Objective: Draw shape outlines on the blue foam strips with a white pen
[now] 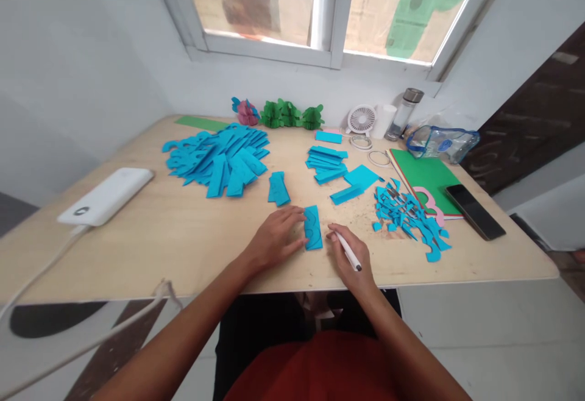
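Observation:
A small blue paper piece with a dark curved outline on it lies near the table's front edge. My left hand rests at its left side, fingers apart, with fingertips on its edge. To the right of the paper, my right hand holds a white pen, its dark end toward me. Folded blue pieces lie just behind my left hand. A large heap of blue paper pieces is at the back left, and a smaller stack sits behind the outlined piece.
Blue scraps lie at right, beside a green sheet, a pink cutout and a phone. A white power bank with a cable is at left. Green paper shapes, a fan and a bottle stand behind.

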`<state>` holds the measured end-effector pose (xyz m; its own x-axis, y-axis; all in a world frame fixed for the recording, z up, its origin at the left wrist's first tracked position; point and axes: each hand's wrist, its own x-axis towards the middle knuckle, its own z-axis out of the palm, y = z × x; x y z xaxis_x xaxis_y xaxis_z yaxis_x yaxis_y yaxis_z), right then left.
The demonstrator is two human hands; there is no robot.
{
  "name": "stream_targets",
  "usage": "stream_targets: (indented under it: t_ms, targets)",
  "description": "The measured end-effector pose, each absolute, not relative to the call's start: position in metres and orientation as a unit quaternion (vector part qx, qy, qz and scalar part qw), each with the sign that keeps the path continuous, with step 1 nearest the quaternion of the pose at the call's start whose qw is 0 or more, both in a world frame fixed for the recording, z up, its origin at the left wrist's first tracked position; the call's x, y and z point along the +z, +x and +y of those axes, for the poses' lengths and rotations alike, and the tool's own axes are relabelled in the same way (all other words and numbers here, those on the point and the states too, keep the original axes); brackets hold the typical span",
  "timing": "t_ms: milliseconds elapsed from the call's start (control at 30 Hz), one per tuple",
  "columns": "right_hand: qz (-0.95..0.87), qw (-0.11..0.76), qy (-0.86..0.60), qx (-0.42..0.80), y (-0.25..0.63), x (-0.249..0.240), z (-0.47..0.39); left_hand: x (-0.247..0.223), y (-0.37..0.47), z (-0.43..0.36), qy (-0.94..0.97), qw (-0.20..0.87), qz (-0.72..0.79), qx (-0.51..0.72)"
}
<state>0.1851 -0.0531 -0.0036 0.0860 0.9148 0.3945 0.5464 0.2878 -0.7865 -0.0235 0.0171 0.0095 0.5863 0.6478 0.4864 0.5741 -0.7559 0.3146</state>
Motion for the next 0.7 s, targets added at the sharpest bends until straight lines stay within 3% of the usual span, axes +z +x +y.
stream_targets:
  t_ms: [700]
  targets:
    - [-0.639, 0.465, -0.578, 0.201, 0.1831, -0.0016, -0.0541, -0.0007, -0.0234, 0.0180, 0.903, 0.098, 0.343, 0.239]
